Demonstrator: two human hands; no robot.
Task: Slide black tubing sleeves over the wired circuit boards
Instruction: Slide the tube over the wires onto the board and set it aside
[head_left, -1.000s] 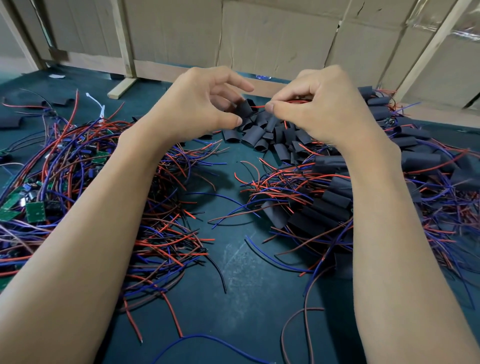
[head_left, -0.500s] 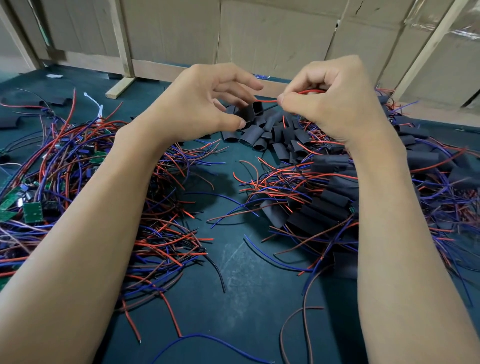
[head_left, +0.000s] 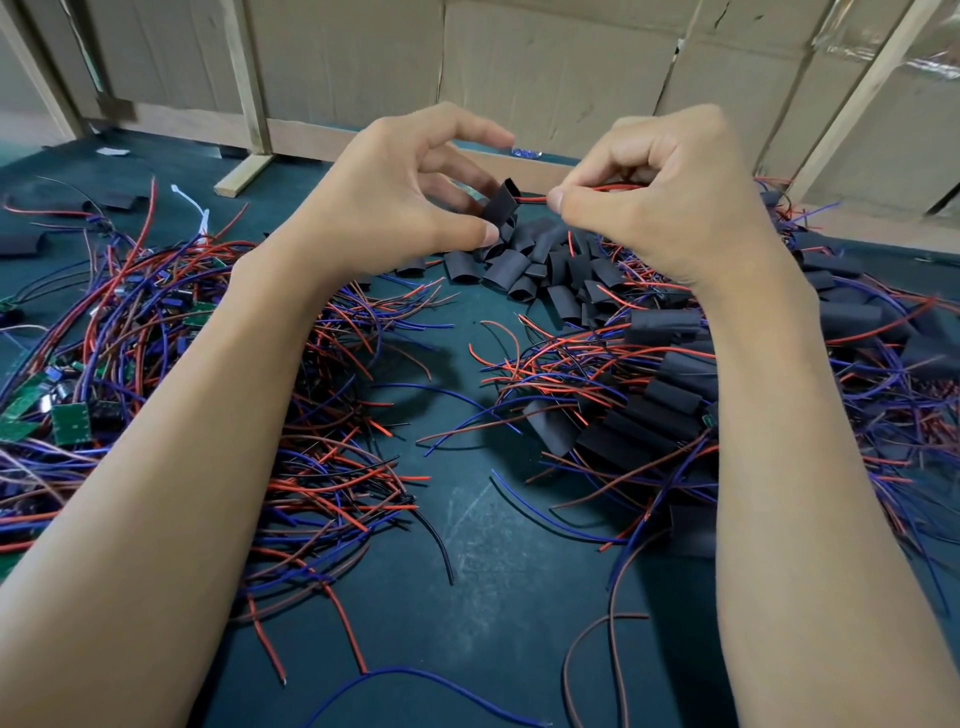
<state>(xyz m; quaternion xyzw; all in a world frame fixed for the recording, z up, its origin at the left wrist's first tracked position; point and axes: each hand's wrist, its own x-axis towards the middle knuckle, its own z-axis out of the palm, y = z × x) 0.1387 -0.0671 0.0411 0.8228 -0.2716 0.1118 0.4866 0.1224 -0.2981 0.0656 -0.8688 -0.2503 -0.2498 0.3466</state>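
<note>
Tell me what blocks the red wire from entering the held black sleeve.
Nothing visible. The left hand pinches the black tubing sleeve; the red wire, pinched by the right hand, already meets its open top end.

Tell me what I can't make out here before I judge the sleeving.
- Head view: the board on the red wire is hidden inside the right hand.
- Head view: the lower end of the black sleeve is covered by the left hand thumb.
- Head view: the sleeved pile is partly behind the right forearm.
</note>
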